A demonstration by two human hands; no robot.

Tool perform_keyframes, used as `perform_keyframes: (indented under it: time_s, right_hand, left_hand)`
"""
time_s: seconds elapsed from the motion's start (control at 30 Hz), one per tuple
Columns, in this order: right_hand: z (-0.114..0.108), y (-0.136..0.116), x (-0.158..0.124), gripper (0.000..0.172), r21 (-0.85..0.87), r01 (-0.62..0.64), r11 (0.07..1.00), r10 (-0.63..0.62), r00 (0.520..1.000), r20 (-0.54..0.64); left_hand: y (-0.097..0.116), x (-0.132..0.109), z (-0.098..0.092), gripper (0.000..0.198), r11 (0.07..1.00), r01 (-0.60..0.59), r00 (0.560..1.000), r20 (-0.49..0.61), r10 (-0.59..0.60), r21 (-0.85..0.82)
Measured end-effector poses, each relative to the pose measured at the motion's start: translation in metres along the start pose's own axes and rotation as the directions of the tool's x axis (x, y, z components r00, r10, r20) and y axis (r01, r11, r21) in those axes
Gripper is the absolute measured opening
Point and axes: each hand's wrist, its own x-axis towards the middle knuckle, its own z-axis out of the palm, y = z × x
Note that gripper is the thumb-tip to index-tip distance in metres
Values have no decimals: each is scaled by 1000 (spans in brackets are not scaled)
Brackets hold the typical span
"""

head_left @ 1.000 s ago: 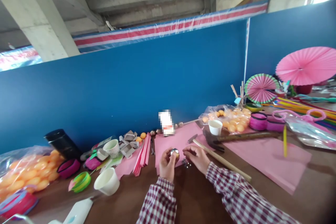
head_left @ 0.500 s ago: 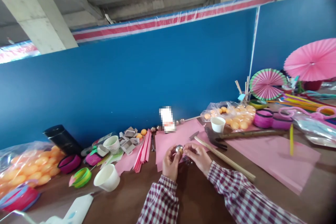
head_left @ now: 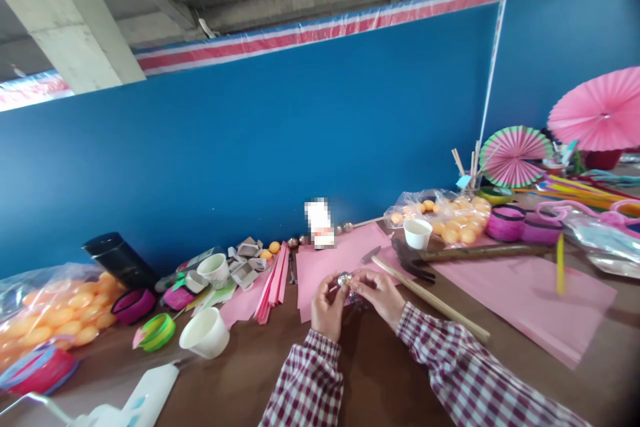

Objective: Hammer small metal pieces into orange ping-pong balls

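A small shiny silver ball (head_left: 344, 277) is held up over the brown table between my two hands. My left hand (head_left: 327, 307) is closed, pinching the ball between thumb and fingers from the left. From the right, the thumb and forefinger of my right hand (head_left: 381, 295) press together at the ball's edge. Just below the fingers, partly hidden by my right hand, lie some shiny silver pieces (head_left: 357, 301) that I cannot make out clearly. Pink paper (head_left: 320, 270) lies flat behind my hands.
Right of my hands lie a wooden-handled hammer (head_left: 430, 297) and a larger claw hammer (head_left: 480, 252). A white cup (head_left: 417, 233) stands before a bag of orange balls (head_left: 463, 213). On the left are a white paper cup (head_left: 205, 333), a green tape roll (head_left: 157, 332) and a black cylinder (head_left: 120, 260).
Both hands stay at the ball, with only small finger movements. The ball's visible side looks more silver than before. My view has shifted slightly.
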Motion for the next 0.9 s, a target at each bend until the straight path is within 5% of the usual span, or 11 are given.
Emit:
perform_keyframes:
  time_s: [0.47, 0.9]
  right_hand:
    - [1, -5, -2, 31, -101, 22, 995, -22, 1000, 2]
    - [-2, -3, -1, 28, -2, -27, 1000, 27, 998, 62]
  left_hand:
    - [8, -2, 2, 36, 999, -38, 999, -24, 38, 36]
    - [9, -3, 2, 36, 992, -86, 996, 1, 86, 97]
